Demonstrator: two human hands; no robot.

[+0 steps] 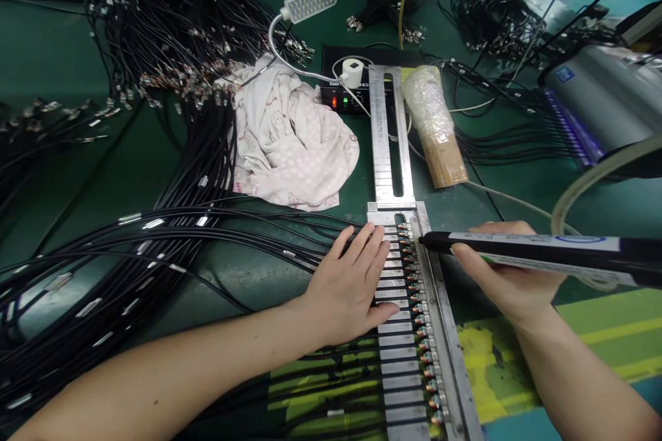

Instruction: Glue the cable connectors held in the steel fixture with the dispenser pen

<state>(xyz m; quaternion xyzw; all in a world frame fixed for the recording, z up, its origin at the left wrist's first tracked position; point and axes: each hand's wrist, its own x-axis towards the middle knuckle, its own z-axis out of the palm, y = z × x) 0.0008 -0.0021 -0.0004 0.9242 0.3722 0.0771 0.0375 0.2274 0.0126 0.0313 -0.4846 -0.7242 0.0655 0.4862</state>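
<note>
Green bench [56, 41], left fingers [356, 248] spread over cables [232, 234]; right fingers [478, 272] gripping marker [517, 248], jutting past them

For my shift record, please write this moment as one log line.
left hand: on cables, metal fixture | right hand: grips black pen-like tool | tool tip: near connectors

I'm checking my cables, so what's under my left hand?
Thin black cables and a slotted silver metal fixture run under your bare left hand; their covered stretches can't be seen.
</note>
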